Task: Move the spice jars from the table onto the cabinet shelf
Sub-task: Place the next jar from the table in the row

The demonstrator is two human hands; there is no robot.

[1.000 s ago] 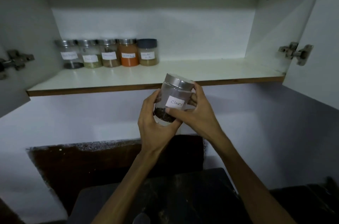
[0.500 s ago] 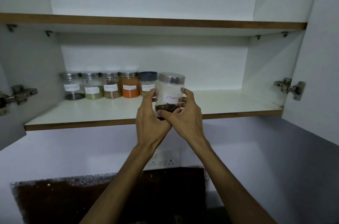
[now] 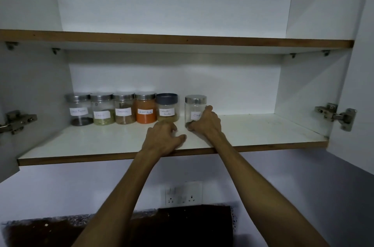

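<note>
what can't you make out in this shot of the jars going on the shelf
- Clove jar label, head view: its end is hidden by the right hand.
- Table and any remaining jars: cut off below the frame.
- Leftmost jar label: handwriting too blurred to read.
- Left hand: fingertips hidden behind the knuckles.

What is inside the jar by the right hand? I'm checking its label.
Dark bits lie at the bottom of the cloves jar; above them it looks empty. The right hand covers part.
</note>
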